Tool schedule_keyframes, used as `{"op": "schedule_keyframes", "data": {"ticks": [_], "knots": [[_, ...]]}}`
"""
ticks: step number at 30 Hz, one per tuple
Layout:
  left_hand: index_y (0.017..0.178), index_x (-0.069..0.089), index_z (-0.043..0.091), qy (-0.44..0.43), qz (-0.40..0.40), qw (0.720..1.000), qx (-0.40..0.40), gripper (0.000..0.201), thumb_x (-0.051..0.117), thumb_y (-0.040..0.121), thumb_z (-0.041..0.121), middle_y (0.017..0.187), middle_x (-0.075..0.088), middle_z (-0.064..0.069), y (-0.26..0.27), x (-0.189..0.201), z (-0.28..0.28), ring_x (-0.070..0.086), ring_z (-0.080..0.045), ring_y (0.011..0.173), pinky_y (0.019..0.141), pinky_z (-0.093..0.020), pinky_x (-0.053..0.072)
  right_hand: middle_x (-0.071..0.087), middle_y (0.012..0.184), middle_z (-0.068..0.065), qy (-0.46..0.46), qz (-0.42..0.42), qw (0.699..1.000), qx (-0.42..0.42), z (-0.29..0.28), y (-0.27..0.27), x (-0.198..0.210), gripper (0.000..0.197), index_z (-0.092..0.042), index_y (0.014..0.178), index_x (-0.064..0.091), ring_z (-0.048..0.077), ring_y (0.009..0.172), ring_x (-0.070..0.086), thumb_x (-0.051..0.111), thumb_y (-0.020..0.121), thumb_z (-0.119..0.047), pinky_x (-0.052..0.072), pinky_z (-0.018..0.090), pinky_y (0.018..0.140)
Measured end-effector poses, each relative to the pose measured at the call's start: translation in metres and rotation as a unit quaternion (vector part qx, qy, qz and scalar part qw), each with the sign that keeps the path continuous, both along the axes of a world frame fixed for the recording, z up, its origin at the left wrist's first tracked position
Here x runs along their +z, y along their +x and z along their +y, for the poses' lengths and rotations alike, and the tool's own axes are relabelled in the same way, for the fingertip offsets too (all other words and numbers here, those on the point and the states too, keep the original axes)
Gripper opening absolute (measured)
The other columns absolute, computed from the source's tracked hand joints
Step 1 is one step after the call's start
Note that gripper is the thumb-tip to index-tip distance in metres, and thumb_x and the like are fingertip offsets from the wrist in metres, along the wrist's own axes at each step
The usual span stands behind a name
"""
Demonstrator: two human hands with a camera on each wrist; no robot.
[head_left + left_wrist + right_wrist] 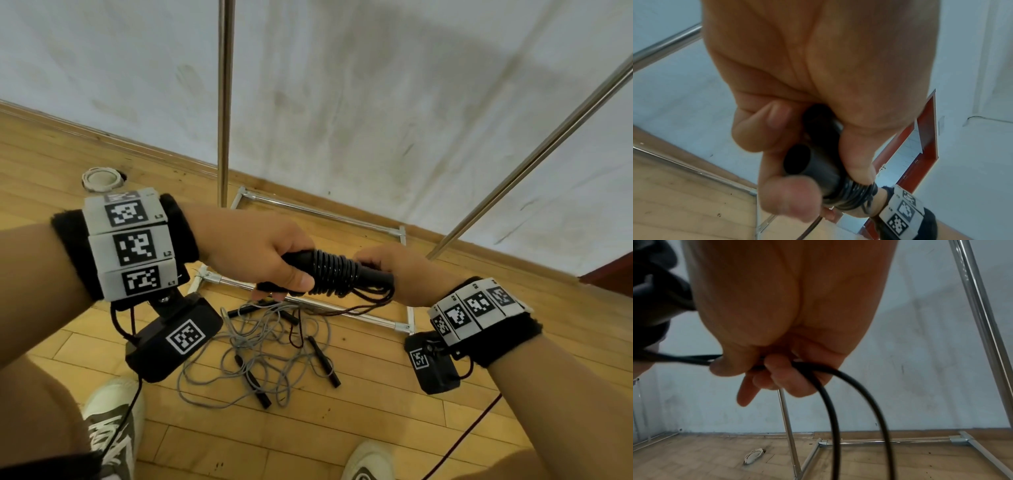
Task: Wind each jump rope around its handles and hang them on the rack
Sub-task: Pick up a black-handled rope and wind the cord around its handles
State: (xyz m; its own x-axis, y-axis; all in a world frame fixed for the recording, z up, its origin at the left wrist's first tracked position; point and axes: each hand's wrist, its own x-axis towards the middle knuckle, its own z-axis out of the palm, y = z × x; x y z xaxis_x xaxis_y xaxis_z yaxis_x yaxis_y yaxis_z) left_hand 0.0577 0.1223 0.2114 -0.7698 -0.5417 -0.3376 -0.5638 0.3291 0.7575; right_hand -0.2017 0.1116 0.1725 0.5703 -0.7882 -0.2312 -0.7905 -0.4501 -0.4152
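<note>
1. Black jump rope handles (329,270), paired and wrapped in tight coils of black cord, seen at centre of the head view. Gripped at their 9 o'clock end by left hand (260,253), fingers curled round, thumb pressed on top beside the coils. Met at the 3 o'clock end by right hand (394,270), fingers closed on the last of the cord, a short loop (370,298) dangling under the bundle. Below, at 6 o'clock on the wooden floor (376,411): tangle of grey jump ropes (260,346) with black handles, not yet wound. Behind, from 12 to 3 o'clock: chrome rack (225,102), nothing seen hanging on the visible bars.

2. Left wrist view: left hand (818,81) wrapped round two dark tubular handles (813,162), open end facing the camera; coils (855,194) at 5 o'clock, thumb tip touching them. Rack bar (666,43) at 10 o'clock.

3. Right wrist view: right hand (787,321) pinching black cord (830,394) between curled fingers, index finger sticking out loosely; two strands arcing down toward 5 o'clock, one taut strand running to 9 o'clock toward the bundle. Rack base (890,441) at 5 o'clock on the floor.

4. Step judged: winding of the first rope nearly finished. Next move likely calls for tucking the remaining loop under a coil so nothing unwinds, then lifting the bundle up to the rack bar.
</note>
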Motion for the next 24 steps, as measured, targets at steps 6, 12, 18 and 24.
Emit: {"op": "schedule_keyframes", "data": {"ticks": [6, 12, 18, 24], "knots": [[0.092, 0.058, 0.023, -0.028, -0.109, 0.993, -0.02, 0.016, 0.054, 0.098, 0.037, 0.084, 0.073, -0.007, -0.009, -0.012, 0.006, 0.066, -0.012, 0.062, 0.058, -0.019, 0.05, 0.061, 0.064, 0.001, 0.008, -0.033, 0.998, -0.046, -0.001, -0.002, 0.006, 0.028, -0.022, 0.079, 0.065, 0.013, 0.055, 0.052, 0.066, 0.085, -0.05, 0.042, 0.03, 0.054], [0.09, 0.057, 0.025, -0.067, -0.109, 0.991, 0.047, 0.016, 0.053, 0.099, 0.037, 0.079, 0.071, -0.001, -0.007, -0.017, -0.004, 0.066, -0.007, 0.057, 0.055, -0.017, 0.047, 0.053, 0.056, -0.003, 0.037, -0.177, 0.976, -0.123, 0.001, 0.003, 0.018, 0.02, -0.013, 0.08, 0.068, 0.009, 0.049, 0.042, 0.069, 0.089, -0.031, 0.036, 0.017, 0.047], [0.088, 0.056, 0.025, -0.122, -0.078, 0.983, 0.117, 0.017, 0.053, 0.098, 0.038, 0.076, 0.069, 0.0, -0.005, -0.018, -0.015, 0.064, -0.004, 0.053, 0.055, -0.019, 0.048, 0.059, 0.061, 0.003, 0.145, -0.327, 0.916, -0.18, 0.005, 0.009, 0.027, 0.016, 0.004, 0.097, 0.064, 0.011, 0.048, 0.041, 0.05, 0.098, -0.005, 0.032, 0.019, 0.043], [0.081, 0.055, 0.033, -0.151, 0.012, 0.972, 0.178, 0.016, 0.056, 0.097, 0.034, 0.07, 0.068, 0.003, -0.002, -0.01, -0.022, 0.064, -0.006, 0.053, 0.057, -0.024, 0.048, 0.071, 0.081, 0.012, 0.146, -0.422, 0.88, -0.163, 0.015, 0.012, 0.028, 0.017, 0.001, 0.11, 0.062, 0.016, 0.065, 0.061, 0.052, 0.096, 0.002, 0.049, 0.022, 0.055]]}}
